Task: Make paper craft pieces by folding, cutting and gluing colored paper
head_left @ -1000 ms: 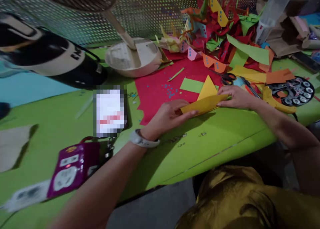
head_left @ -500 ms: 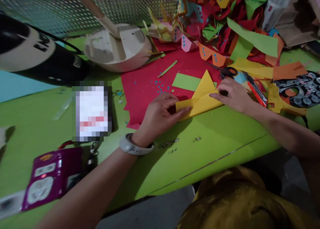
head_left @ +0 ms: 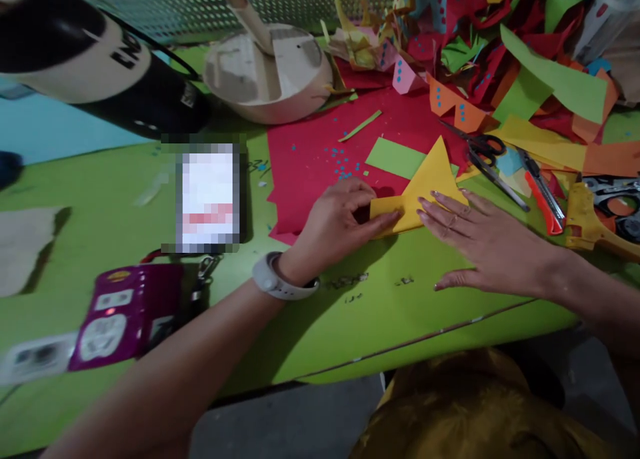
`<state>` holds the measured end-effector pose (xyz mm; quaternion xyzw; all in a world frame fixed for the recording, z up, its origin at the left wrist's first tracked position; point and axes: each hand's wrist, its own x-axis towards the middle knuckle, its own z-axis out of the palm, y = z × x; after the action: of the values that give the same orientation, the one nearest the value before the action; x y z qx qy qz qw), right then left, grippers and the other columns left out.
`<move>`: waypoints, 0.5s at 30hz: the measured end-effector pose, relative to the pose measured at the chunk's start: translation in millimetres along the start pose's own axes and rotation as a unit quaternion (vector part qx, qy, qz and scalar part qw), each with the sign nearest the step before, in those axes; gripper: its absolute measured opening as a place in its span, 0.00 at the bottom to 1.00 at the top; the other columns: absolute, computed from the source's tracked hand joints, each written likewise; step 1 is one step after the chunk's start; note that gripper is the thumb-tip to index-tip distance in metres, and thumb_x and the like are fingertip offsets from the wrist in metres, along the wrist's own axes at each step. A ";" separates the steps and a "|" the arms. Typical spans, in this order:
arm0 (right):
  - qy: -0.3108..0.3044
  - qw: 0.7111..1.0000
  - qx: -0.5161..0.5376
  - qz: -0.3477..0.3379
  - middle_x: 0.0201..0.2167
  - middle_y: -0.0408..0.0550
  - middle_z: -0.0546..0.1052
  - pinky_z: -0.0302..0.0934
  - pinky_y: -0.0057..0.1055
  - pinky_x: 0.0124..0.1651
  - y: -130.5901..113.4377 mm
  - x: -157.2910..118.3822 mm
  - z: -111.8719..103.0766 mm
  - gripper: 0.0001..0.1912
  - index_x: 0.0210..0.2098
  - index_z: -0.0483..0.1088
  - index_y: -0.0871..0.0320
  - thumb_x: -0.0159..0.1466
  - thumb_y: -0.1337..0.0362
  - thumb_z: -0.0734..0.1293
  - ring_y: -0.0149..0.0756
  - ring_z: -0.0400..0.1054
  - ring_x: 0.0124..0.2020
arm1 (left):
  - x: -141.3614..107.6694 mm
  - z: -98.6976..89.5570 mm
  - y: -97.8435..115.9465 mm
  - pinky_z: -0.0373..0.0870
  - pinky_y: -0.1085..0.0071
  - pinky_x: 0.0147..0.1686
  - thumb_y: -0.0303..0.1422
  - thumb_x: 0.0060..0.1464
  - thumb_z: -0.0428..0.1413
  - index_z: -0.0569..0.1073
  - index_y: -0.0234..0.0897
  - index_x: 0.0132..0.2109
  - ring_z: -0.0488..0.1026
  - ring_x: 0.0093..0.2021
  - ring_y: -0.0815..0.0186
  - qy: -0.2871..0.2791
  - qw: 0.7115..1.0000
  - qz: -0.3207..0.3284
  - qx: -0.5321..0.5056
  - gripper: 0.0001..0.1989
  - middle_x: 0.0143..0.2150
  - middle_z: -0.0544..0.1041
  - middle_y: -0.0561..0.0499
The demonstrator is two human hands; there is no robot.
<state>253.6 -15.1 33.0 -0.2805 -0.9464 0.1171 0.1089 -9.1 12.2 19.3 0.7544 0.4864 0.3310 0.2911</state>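
Observation:
A folded sheet of yellow paper (head_left: 434, 172) lies near the table's front edge, one pointed corner standing toward the back. My left hand (head_left: 343, 212) pinches its left end between thumb and fingers. Spread flat, my right hand (head_left: 475, 239) presses its fingertips on the paper's right part, the thumb resting apart on the table. Red paper (head_left: 310, 159) sprinkled with tiny blue dots lies partly beneath, with a green paper rectangle (head_left: 395, 157) just behind the yellow sheet.
Scissors (head_left: 485, 145) and an orange box cutter (head_left: 545, 192) lie to the right, beside a yellow tool (head_left: 587, 219). Coloured paper cutouts (head_left: 460, 105) heap up behind. At left are a black-and-white bottle (head_left: 110, 59), a round pale container (head_left: 270, 92), a blurred-out phone-like object (head_left: 207, 192) and a purple device (head_left: 123, 319).
My right hand has gone from pinching the paper's right corner to lying flat with fingers spread on it. My left hand keeps its pinch. The view has shifted left.

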 end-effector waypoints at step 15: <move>-0.134 0.988 -0.068 0.024 0.71 0.62 0.54 0.48 0.57 0.70 -2.0 5.7 -7.1 0.45 0.69 0.51 0.69 0.68 0.39 0.55 0.53 0.45 0.72 | -31.1 6.0 23.6 0.54 0.55 0.67 0.43 0.69 0.43 0.45 0.36 0.73 0.56 0.71 0.56 -0.101 0.921 0.222 0.304 0.32 0.71 0.60 0.39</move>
<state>249.9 -12.5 41.1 -0.2913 -0.9514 0.0915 -0.0410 -1.2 -25.7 26.9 0.9246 0.3517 0.1455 0.0149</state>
